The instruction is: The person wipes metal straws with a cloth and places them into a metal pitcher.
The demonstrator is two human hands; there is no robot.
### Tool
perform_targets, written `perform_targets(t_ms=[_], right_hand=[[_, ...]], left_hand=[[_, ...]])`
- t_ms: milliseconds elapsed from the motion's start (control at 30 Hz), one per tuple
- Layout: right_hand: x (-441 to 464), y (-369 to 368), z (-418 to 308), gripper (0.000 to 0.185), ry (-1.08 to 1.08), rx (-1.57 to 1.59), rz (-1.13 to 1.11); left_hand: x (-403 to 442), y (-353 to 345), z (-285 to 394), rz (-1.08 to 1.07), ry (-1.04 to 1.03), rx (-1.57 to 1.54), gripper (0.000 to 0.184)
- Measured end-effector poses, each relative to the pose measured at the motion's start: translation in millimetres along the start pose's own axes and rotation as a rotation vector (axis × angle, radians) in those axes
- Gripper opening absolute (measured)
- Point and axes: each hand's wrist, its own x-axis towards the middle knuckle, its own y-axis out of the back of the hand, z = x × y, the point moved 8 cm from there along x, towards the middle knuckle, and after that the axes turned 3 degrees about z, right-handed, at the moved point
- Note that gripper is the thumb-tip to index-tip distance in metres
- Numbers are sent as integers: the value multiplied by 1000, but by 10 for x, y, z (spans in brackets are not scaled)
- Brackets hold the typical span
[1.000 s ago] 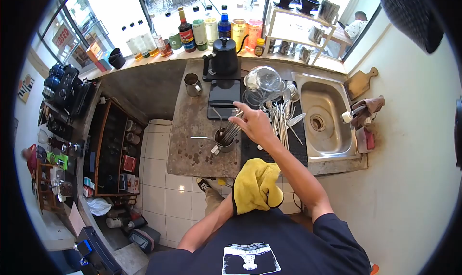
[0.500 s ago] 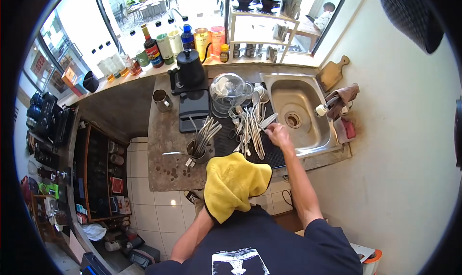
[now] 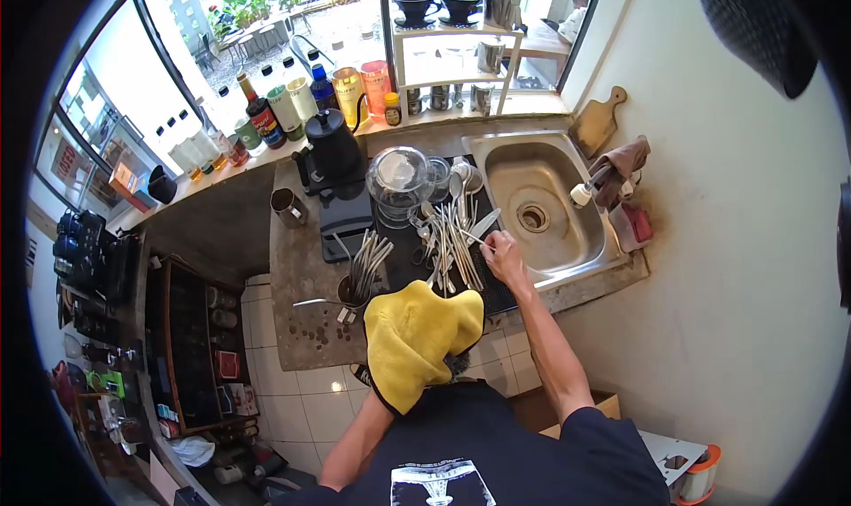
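Note:
A yellow cloth [image 3: 421, 333] is draped over my left hand and held up before my chest. It hides the fingers; only the wrist and forearm [image 3: 362, 439] show. My right hand [image 3: 504, 256] is closed, pinching the end of a thin metal utensil [image 3: 476, 238] whose kind I cannot make out. This hand is at the right side of a pile of metal cutlery [image 3: 450, 249], which lies on a black ribbed mat [image 3: 503, 295]. A knife [image 3: 484, 226] with a broad blade lies just beyond the fingers. Left of the pile, a metal cup holds several metal straws [image 3: 368, 267].
A steel sink [image 3: 567, 262] adjoins the mat on the right. Behind the cutlery stand glass vessels [image 3: 399, 180], with a black kettle [image 3: 333, 143] to their left. A metal cup [image 3: 288, 207] stands near the counter's left side. Bottles [image 3: 284, 109] line the window ledge.
The view has shifted slightly. My right hand has drawn a little nearer, and a thin utensil now shows between its fingers. The yellow cloth still covers my left hand.

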Motion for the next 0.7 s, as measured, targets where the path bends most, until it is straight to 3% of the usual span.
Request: perform_targets(t_ms=[167,367,700], right_hand=[[69,572,-529,13,-21,-253,-3],[24,1036,-653,15,-113,-404,-48],[-208,1487,-703,17,-126,-139,130]], left_hand=[[40,-19,-7,-13,1,-12,61],[63,-34,-7,-19,-2,-14,59],[39,-73,-2,-28,-2,-2,57]])
